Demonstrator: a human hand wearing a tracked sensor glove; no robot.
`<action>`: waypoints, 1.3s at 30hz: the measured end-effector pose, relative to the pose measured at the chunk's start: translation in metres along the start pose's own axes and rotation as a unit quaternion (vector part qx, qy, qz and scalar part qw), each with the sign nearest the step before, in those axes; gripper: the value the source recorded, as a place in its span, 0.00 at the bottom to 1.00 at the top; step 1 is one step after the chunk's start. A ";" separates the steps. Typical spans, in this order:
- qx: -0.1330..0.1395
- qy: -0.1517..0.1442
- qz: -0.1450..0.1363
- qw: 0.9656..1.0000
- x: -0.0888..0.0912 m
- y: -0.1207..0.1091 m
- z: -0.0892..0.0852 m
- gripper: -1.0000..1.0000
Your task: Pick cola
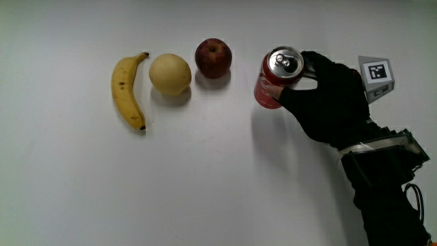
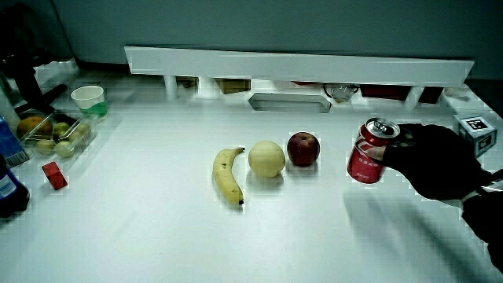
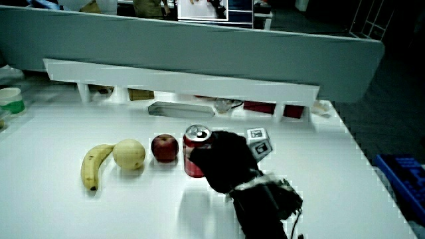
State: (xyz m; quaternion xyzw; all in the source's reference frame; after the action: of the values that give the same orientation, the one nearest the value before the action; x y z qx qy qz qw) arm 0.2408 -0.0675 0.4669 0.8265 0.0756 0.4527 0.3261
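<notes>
In the main view the hand (image 1: 328, 96), forearm (image 1: 382, 191) stretching back toward the person, closes its fingers around the red cola can (image 1: 276, 78) beside the apple (image 1: 213, 57), while both side views show that sideways grip on the upright can (image 2: 368, 153) (image 3: 194, 156).

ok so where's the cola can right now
The cola can is in the hand, which grips it at one end of the fruit row, beside the apple; both side views show it tilted.
</notes>
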 end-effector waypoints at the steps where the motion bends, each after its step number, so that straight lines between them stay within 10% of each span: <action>1: -0.002 0.001 0.000 1.000 0.000 0.002 -0.001 0.50; 12: 0.016 0.030 0.007 0.999 0.011 0.005 -0.002 0.50; 30: 0.089 0.068 0.059 0.992 0.016 0.001 0.002 1.00; 39: 0.114 0.069 0.072 0.989 0.014 -0.002 0.007 1.00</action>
State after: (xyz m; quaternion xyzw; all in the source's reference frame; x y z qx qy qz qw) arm 0.2547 -0.0632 0.4725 0.8283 0.0896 0.5192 0.1907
